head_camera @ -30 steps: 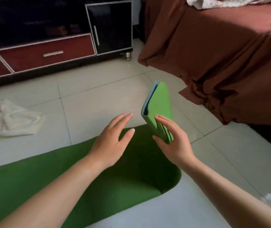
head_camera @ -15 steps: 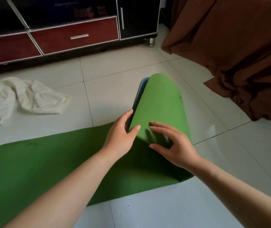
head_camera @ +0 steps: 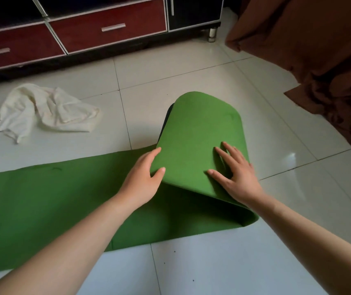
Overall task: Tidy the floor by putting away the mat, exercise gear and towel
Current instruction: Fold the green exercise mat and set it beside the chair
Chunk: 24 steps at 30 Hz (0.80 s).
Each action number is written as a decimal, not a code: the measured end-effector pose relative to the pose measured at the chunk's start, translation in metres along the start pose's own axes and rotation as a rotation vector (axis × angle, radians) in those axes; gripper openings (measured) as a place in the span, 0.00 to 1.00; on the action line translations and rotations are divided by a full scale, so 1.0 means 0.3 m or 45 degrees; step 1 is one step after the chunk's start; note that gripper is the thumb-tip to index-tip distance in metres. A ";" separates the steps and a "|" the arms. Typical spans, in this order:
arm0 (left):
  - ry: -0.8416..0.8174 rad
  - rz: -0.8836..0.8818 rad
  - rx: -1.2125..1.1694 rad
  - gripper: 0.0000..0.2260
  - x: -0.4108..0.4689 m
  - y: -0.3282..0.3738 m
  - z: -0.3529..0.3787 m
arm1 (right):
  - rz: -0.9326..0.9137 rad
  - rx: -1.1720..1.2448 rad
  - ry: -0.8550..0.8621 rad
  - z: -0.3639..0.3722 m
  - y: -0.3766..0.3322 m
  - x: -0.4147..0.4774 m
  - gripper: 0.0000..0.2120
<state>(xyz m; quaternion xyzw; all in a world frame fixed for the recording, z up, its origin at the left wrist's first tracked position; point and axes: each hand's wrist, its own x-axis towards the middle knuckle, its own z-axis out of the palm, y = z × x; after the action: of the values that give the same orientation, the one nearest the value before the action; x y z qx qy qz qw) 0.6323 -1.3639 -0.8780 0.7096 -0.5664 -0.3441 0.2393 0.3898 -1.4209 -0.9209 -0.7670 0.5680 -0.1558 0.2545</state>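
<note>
A green exercise mat [head_camera: 42, 201] lies across the tiled floor from the left edge to the centre. Its right end [head_camera: 198, 133] is lifted and curled back over itself in a loose fold, with a dark underside just showing at its far left edge. My left hand [head_camera: 144, 177] grips the left edge of that folded end, thumb on top and fingers behind it. My right hand [head_camera: 234, 169] presses flat on top of the fold with spread, straight fingers. A crumpled white towel [head_camera: 46, 111] lies on the tiles to the far left of the fold.
A low cabinet with red drawers [head_camera: 106, 28] and a dark glass door [head_camera: 193, 11] runs along the back. A brown cloth [head_camera: 319, 60] hangs down to the floor at the right. Pale tiles [head_camera: 234, 262] surround the mat.
The lifted mat end has come down and towards me, folding further over the flat part. My left hand went from open beside it to gripping its edge; my right hand now presses on top.
</note>
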 end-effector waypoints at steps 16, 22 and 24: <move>-0.012 -0.275 0.235 0.31 -0.104 -0.176 0.058 | 0.065 0.105 -0.163 0.077 0.088 -0.012 0.48; -0.019 -0.329 0.337 0.33 -0.111 -0.222 0.076 | -0.163 -0.251 -0.330 0.148 0.070 -0.044 0.48; -0.070 -0.258 0.377 0.33 -0.110 -0.223 0.087 | -0.185 -0.289 -0.338 0.165 0.078 -0.051 0.47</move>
<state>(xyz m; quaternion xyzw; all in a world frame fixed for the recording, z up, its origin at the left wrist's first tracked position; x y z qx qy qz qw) 0.6512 -1.3144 -0.9366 0.7808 -0.5429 -0.2986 0.0807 0.3928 -1.4010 -0.9742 -0.8436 0.4864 -0.0060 0.2273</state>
